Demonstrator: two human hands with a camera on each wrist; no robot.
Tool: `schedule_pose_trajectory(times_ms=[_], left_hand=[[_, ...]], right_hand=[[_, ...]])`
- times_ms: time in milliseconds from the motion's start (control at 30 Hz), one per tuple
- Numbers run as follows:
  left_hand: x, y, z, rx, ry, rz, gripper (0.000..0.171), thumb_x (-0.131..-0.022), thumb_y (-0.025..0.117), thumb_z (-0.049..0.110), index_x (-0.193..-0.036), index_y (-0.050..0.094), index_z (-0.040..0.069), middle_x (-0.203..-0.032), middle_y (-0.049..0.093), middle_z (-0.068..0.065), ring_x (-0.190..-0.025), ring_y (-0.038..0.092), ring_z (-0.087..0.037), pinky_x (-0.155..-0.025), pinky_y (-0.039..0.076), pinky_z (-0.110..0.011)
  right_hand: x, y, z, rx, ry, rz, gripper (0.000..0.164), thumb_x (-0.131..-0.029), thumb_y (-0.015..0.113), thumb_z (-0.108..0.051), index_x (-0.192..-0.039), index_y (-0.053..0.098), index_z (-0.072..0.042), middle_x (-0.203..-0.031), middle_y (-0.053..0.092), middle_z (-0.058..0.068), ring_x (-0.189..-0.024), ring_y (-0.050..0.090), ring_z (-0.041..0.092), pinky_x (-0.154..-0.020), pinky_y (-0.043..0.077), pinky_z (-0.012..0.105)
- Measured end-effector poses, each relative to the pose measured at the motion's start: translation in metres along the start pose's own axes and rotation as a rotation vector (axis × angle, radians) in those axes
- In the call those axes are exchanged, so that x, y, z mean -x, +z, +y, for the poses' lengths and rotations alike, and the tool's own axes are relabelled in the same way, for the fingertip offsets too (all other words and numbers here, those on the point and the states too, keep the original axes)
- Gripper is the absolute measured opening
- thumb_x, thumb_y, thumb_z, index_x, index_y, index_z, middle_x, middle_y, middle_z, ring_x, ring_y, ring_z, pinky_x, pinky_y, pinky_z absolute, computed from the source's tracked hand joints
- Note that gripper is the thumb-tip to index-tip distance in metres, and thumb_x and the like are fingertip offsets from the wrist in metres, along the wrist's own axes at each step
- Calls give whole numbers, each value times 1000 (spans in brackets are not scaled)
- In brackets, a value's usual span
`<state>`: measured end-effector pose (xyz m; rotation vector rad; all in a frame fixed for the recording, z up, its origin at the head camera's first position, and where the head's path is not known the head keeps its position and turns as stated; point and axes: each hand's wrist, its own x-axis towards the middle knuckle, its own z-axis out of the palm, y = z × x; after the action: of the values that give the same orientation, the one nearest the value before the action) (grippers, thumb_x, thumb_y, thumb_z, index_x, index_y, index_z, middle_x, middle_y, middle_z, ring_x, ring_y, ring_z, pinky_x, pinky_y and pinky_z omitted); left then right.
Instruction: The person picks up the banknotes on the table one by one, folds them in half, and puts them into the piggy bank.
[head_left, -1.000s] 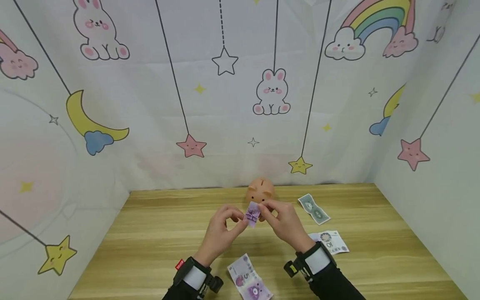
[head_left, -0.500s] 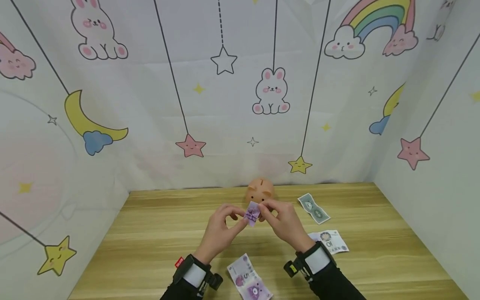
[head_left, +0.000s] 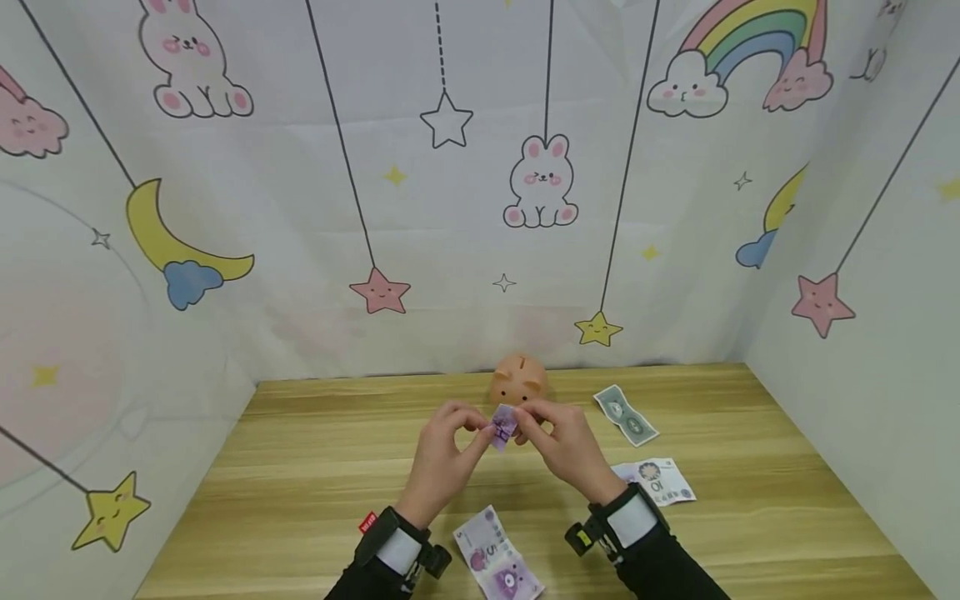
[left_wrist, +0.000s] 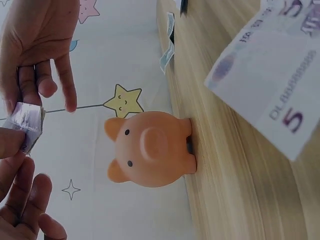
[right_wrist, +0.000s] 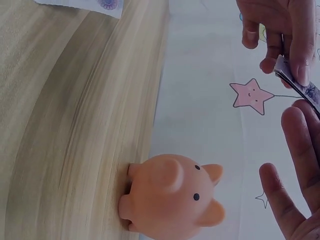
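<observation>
A small folded purple banknote [head_left: 504, 425] is pinched between both hands in front of the piggy bank [head_left: 519, 379]. My left hand [head_left: 438, 454] holds its left edge with thumb and index finger, my right hand [head_left: 566, 442] its upper right corner. In the left wrist view the note [left_wrist: 26, 122] shows several folded layers, with the left thumb [left_wrist: 10, 142] laid on it. The right wrist view shows the folded note [right_wrist: 305, 87] edge-on. Orange, with a coin slot on top, the piggy bank stands upright just behind the hands.
A purple 5 note [head_left: 498, 557] lies on the wooden table [head_left: 300, 500] between the forearms. A 10 note [head_left: 660, 481] rests by the right wrist, partly hidden, and a green note [head_left: 626, 415] lies farther back. A patterned cloth [head_left: 450, 225] hangs behind.
The left hand has shifted slightly right, its thumb and index finger drawing together at the note's left edge. The right hand keeps its pinch. The head view has shifted slightly.
</observation>
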<state>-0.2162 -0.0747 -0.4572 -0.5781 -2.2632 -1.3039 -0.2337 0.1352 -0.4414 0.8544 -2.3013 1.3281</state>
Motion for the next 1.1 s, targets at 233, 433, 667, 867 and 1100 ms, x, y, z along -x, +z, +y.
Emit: schedule_pose_trajectory(times_ms=[233, 433, 667, 867, 1100], left_hand=[[1, 3, 4, -174, 120, 62, 12, -93, 85, 11, -91, 74, 11, -104, 66, -3, -100, 67, -21, -86, 58, -41], [3, 5, 1, -279, 252, 105, 17, -87, 90, 9, -88, 74, 12, -104, 67, -4, -100, 66, -24, -87, 58, -42], [4, 9, 1, -443, 414, 144, 22, -81, 94, 9, -87, 73, 13, -100, 67, -2, -93, 66, -23, -76, 54, -41], [5, 9, 0, -520, 470, 155, 20, -82, 93, 11, -86, 74, 13, -100, 66, -1, -92, 67, -22, -72, 50, -37], [4, 8, 2, -646, 532, 140, 18, -83, 92, 13, -87, 74, 14, -100, 67, 1, -93, 66, -20, -72, 48, -35]], right_hand=[[1, 0, 0, -15, 18, 9, 14, -107, 66, -9, -100, 78, -9, -81, 75, -4, -73, 71, 6, -66, 59, 28], [3, 2, 0, -16, 33, 18, 14, -107, 66, -10, -100, 78, -10, -80, 75, -2, -73, 70, 6, -65, 58, 29], [5, 4, -1, -52, 64, 34, 14, -107, 67, -11, -103, 80, -8, -81, 77, -4, -72, 72, 7, -66, 60, 33], [7, 6, 0, -63, 77, 28, 15, -107, 66, -11, -105, 80, -7, -84, 78, 2, -73, 72, 7, -66, 60, 35], [8, 7, -3, -60, 86, 18, 18, -108, 65, -13, -112, 80, -3, -89, 79, -1, -73, 72, 7, -71, 61, 33]])
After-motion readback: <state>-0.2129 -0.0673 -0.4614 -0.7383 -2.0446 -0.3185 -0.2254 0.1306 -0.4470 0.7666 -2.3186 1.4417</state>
